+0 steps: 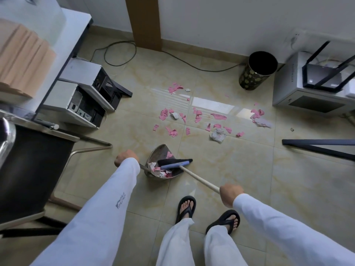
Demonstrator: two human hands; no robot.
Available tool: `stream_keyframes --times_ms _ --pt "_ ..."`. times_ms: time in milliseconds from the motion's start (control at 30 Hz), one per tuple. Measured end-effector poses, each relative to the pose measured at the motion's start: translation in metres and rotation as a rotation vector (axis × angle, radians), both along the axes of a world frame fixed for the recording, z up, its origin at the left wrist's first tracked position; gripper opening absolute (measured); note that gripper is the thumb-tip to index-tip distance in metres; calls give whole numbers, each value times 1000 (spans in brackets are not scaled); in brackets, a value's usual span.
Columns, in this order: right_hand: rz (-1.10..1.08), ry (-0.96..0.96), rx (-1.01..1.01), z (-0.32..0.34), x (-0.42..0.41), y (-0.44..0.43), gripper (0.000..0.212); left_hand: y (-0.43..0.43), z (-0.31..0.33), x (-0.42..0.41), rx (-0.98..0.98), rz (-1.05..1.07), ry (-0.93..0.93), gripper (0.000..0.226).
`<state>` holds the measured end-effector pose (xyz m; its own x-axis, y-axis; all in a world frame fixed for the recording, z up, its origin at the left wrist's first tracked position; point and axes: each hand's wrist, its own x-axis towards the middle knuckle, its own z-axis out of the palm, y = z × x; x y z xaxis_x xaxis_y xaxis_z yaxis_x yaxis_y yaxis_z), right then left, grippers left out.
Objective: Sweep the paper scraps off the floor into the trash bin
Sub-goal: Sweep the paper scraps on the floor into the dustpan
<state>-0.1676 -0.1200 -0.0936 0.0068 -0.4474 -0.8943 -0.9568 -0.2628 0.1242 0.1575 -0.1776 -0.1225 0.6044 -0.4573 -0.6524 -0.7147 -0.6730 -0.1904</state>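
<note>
— Left to centre?
— Chair (28, 169): black, metal frame, at the left edge. Two cases (84, 104): rear panels showing, on the floor (240, 166) under a desk (63, 45). Left hand (125, 157): fist curled round the handle of the dustpan (157, 152). Dustpan: metal, on the floor just beside that hand, holding pink and white scraps (169, 154). Broom (173, 165): head lying across the dustpan's mouth, touching the scraps inside; stick slanting down to the right.
— Centre to right?
— Right hand (229, 193): clenched round the stick. Remaining scraps: pink, with a few crumpled white wads, scattered on the tiles beyond the dustpan. Bin (249, 79): dark, flower-patterned, upright by the far wall, beyond the scraps. Cabinet (299, 93): grey, just right of the bin, a router (326, 77) on top.
</note>
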Motion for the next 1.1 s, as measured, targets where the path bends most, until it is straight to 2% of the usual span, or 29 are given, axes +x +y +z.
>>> stream_keyframes --times_ms 133,300,433,633,867,1100 --pt "7 -34 35 14 -6 -27 35 -3 1 0 -2 -2 2 26" --pt "-85 -15 -48 46 -38 -77 24 -4 -1 1 -5 8 -1 25" --pt "-114 15 -86 54 -49 -83 14 -4 -2 0 -9 19 0 26" --pt "-109 11 -159 18 -18 -48 36 -5 -2 1 -16 17 3 26" --pt "-25 29 -34 -2 -6 -3 36 -7 -1 -1 -17 26 -2 27" --pt "-29 -36 -46 23 -36 -45 31 -7 1 -1 -7 44 7 26"
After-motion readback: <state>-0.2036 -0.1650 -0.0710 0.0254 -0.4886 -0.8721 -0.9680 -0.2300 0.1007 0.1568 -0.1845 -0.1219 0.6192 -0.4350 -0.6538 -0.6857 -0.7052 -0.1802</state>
